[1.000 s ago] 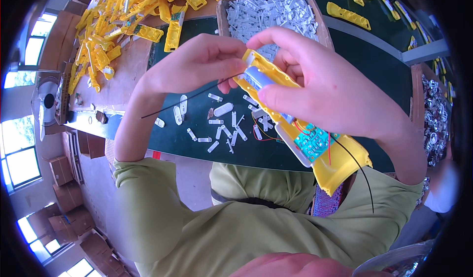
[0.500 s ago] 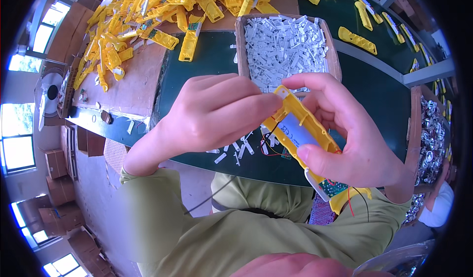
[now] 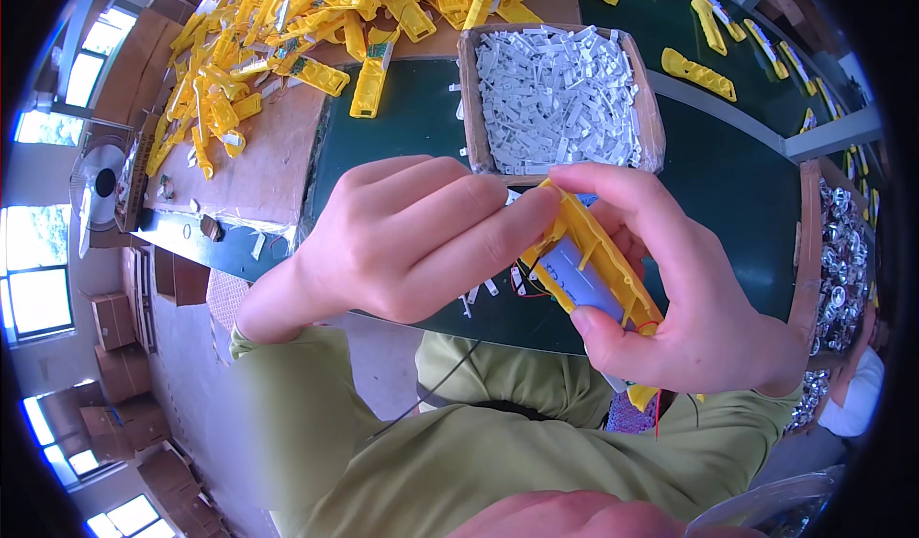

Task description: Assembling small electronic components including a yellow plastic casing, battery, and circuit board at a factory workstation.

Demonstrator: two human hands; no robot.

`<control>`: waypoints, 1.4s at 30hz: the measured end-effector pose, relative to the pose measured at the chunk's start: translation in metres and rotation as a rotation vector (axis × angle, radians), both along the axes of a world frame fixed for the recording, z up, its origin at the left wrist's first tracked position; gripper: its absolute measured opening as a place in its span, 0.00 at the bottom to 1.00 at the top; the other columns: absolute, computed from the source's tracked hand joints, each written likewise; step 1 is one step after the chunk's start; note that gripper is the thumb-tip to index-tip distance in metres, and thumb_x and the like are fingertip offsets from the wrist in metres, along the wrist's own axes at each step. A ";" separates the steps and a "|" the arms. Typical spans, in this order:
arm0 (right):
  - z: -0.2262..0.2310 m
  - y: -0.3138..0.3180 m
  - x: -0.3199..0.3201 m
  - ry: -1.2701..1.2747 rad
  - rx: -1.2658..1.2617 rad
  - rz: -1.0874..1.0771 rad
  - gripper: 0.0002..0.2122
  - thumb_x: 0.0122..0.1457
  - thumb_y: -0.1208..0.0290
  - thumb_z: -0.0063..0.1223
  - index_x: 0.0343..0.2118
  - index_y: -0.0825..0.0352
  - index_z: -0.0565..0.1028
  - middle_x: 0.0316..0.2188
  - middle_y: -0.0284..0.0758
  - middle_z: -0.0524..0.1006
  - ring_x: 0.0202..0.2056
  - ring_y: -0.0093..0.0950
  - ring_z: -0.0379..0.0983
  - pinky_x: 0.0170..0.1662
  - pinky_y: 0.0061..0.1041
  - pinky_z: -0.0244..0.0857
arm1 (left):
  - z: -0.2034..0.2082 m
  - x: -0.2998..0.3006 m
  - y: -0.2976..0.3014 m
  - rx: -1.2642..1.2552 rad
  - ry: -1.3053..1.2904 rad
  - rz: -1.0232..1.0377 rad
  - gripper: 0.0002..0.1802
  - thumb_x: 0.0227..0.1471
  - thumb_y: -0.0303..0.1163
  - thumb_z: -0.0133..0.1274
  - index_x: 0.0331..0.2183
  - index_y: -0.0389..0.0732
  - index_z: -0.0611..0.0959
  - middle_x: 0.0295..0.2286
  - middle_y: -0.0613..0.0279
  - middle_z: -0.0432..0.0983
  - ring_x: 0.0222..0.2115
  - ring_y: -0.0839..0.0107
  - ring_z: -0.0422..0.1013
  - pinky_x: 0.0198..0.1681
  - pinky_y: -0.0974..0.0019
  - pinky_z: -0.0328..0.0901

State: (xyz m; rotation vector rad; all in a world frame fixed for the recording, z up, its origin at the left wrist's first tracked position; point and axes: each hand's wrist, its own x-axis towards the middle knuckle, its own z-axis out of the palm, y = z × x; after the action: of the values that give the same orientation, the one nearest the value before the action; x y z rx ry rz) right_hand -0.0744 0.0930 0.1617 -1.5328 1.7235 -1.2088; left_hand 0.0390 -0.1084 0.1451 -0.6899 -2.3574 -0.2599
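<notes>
A yellow plastic casing half (image 3: 643, 294) is gripped by my right hand (image 3: 694, 294), the thumb on the near side and the fingers round the far side. Inside it lies a blue-grey cylindrical battery (image 3: 579, 280). My left hand (image 3: 412, 236) is closed, its fingertips pressed at the casing's upper end; whatever they pinch is hidden. Red and dark wires hang from the casing's lower end, near my sleeve. Just beyond both hands stands a cardboard box (image 3: 657, 131) full of small white plastic pieces (image 3: 555, 98).
Many yellow casings (image 3: 316, 21) are heaped on cardboard at the far left. More casings lie along a surface at the far right, beyond a metal rail (image 3: 728, 112). A box of shiny metal parts (image 3: 838, 280) stands at right, near another person's white sleeve (image 3: 855, 394). Loose white pieces lie under my hands.
The casing has tilted in my right hand, so its lower end and green circuit board are now mostly hidden. Both hands have shifted slightly nearer to me. My left fingertips stay at its upper end.
</notes>
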 end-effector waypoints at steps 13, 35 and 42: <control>0.001 -0.007 -0.008 -0.025 0.183 0.061 0.29 0.42 0.79 0.54 0.52 0.69 0.61 0.31 0.37 0.72 0.29 0.23 0.71 0.35 0.22 0.65 | 0.000 -0.014 -0.006 -0.177 -0.066 -0.158 0.13 0.32 0.29 0.57 0.28 0.42 0.79 0.21 0.68 0.63 0.15 0.76 0.63 0.14 0.74 0.58; -0.017 -0.025 -0.040 -0.693 0.542 0.244 0.35 0.41 0.76 0.57 0.53 0.67 0.54 0.41 0.38 0.72 0.46 0.23 0.69 0.50 0.21 0.60 | -0.054 -0.052 -0.002 0.479 -0.205 -0.560 0.15 0.48 0.35 0.44 0.16 0.39 0.73 0.18 0.62 0.63 0.16 0.66 0.62 0.18 0.64 0.59; -0.026 -0.022 -0.045 -0.760 0.535 0.188 0.31 0.41 0.75 0.58 0.50 0.68 0.56 0.40 0.37 0.72 0.44 0.22 0.69 0.48 0.20 0.61 | -0.066 -0.062 -0.005 0.423 -0.124 -0.599 0.23 0.54 0.43 0.38 0.15 0.40 0.71 0.20 0.60 0.66 0.16 0.66 0.64 0.16 0.65 0.58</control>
State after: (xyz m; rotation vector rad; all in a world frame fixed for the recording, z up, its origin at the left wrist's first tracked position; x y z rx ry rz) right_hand -0.1195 0.0705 0.1353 -0.7485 1.2109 -0.9464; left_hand -0.0232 -0.1139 0.0794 -1.1686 -2.0447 -1.0509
